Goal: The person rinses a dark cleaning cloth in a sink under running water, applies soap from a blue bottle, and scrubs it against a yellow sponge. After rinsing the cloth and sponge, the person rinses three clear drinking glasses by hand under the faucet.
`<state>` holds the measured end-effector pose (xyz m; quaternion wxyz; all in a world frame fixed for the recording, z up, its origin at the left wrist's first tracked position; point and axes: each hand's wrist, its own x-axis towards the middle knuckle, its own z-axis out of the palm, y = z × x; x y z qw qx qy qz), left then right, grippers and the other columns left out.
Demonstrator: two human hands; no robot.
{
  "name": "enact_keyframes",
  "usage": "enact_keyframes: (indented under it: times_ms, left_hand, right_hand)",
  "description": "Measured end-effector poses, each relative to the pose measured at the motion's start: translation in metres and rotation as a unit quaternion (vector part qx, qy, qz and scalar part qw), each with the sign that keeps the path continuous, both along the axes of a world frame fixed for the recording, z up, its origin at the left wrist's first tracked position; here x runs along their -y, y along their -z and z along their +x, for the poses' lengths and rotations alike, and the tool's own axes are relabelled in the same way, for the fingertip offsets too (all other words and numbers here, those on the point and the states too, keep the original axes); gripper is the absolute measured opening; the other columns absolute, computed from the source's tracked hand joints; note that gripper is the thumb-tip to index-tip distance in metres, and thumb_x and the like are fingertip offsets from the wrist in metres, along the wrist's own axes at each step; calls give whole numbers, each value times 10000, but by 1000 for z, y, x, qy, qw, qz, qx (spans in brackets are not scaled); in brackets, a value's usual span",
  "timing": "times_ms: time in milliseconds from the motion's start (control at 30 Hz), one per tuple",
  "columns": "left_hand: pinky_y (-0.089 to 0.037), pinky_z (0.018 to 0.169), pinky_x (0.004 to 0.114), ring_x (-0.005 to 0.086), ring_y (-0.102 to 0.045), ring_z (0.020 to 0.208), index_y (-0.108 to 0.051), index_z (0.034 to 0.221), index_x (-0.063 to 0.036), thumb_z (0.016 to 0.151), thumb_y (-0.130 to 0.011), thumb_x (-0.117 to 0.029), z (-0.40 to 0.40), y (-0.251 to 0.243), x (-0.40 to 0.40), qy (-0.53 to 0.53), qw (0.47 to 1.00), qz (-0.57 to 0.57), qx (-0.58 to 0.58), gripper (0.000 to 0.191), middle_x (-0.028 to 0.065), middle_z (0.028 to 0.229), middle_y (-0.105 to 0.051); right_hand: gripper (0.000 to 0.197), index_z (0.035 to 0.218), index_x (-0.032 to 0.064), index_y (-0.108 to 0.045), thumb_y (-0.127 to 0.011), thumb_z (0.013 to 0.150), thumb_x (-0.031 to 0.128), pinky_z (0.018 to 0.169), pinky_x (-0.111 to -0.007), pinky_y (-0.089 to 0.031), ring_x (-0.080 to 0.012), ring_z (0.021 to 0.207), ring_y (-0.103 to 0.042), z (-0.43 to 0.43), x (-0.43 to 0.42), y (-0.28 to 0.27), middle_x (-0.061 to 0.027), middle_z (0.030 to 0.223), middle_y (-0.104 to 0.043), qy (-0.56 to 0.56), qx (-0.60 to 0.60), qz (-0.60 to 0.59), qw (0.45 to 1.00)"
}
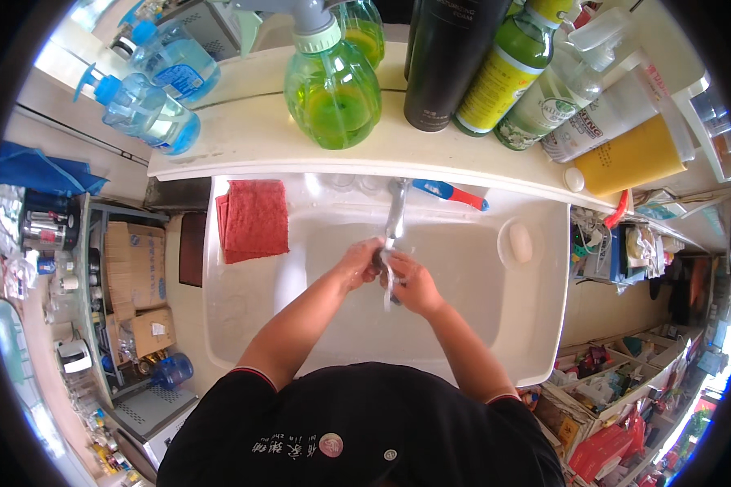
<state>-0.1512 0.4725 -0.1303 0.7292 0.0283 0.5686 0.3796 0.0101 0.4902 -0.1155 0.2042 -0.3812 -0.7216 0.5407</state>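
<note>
Both hands are together over the white basin (531,341), under a chrome faucet (396,210) that is running. A stream of water (390,283) falls between them. My left hand (359,263) grips a small dark object (377,258), which is too covered by fingers and water to identify. From the other side, my right hand (411,285) curls its wet fingers against the same object. A folded red cloth (257,220) lies on the basin's left rim. On the right, a bar of soap (521,242) rests in a round recess.
A blue-and-red-handled brush (451,194) lies behind the faucet. The white shelf (250,143) above overhangs the basin's back, bearing a green spray bottle (333,91), a black can (444,67), a blue pump bottle (149,112) and a yellow tube (633,155). Cardboard boxes (140,262) stand left.
</note>
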Motion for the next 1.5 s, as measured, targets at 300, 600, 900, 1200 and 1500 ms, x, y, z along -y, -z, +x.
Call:
enact_keyframes:
  times_ms: [300, 600, 900, 1200, 1500]
  left_hand:
    - [-279, 374, 229, 106, -351, 411, -537, 740, -56, 849, -432, -282, -5, 1, -11, 145, 984, -70, -81, 272, 62, 605, -528]
    - [-473, 588, 351, 259, -582, 647, -521, 892, -11, 836, -550, -219, 2, 48, 1, 80, 778, 354, -512, 218, 140, 770, -600]
    - [-489, 742, 294, 173, -606, 832, -505, 993, -23, 600, -822, -174, -37, -2, -19, 427, 882, 150, -131, 528, 102, 909, -618]
    - [-469, 792, 359, 270, -584, 878, -548, 987, -54, 609, -786, -236, 1, 29, 1, 224, 790, 370, -434, 482, 129, 944, -604]
    - [-486, 597, 271, 122, -572, 787, -511, 1068, -109, 776, -666, -363, 13, 19, 31, 76, 996, 28, 39, 417, 19, 899, -565]
  right_hand:
    - [255, 1047, 103, -564, -553, 793, 74, 732, -409, -468, -303, 882, -580, 9, -22, 22, -108, 997, -572, -222, 108, 271, 930]
    - [176, 935, -10, -632, -628, 770, 50, 638, -271, -488, -147, 646, -603, -13, -37, -4, -91, 738, -635, -31, -79, -381, 921]
    - [256, 967, -60, -616, -560, 719, -96, 703, -296, -511, -197, 770, -637, -9, -32, -5, -136, 861, -656, -100, 50, -224, 968]
    - [302, 1025, -35, -591, -595, 724, -4, 766, -268, -474, -182, 843, -596, 23, -19, 21, -109, 945, -617, 218, -81, -270, 935]
    - [307, 1070, -45, -561, -576, 765, -17, 749, -270, -477, -174, 828, -592, 64, 11, 46, -104, 954, -618, 332, -94, -329, 879]
